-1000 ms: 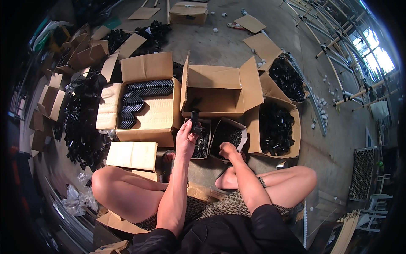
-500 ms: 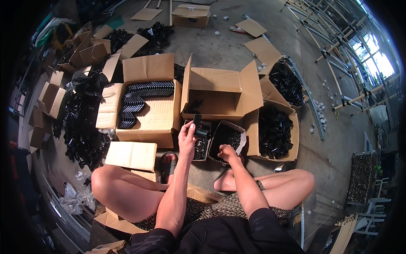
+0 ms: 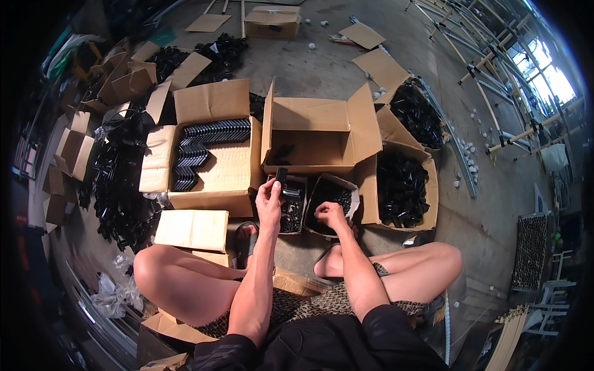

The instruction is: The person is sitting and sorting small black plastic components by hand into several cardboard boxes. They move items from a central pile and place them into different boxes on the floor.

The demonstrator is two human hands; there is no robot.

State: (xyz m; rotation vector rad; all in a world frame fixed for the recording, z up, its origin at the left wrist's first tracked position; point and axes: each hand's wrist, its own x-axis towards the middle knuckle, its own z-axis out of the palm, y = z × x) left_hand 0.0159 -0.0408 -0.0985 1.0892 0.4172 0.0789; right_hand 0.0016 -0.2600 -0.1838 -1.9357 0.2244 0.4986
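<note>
Raised in front of me, my left hand (image 3: 268,203) grips a black L-shaped corner piece (image 3: 281,175) between thumb and fingers. Below that piece sits a small open box of small dark parts (image 3: 291,220). My right hand (image 3: 331,216) reaches over the neighbouring small box of black parts (image 3: 340,196), its fingertips drawn together at the near part of the opening. Whatever those fingertips may hold is too small to make out. Left of my left hand, an open carton (image 3: 232,201) contains neatly nested rows of black L-shaped pieces (image 3: 216,132).
Beyond the small boxes stands an open carton (image 3: 314,140) with a few black pieces inside. A carton of loose black parts (image 3: 402,191) is at right. Black parts (image 3: 117,179) lie heaped on the left floor. A flat carton (image 3: 192,229) rests near my left knee.
My right hand has shifted slightly left and up over the small box. My left hand still holds the black corner piece, now a little more to the left; the whole view has tilted slightly.
</note>
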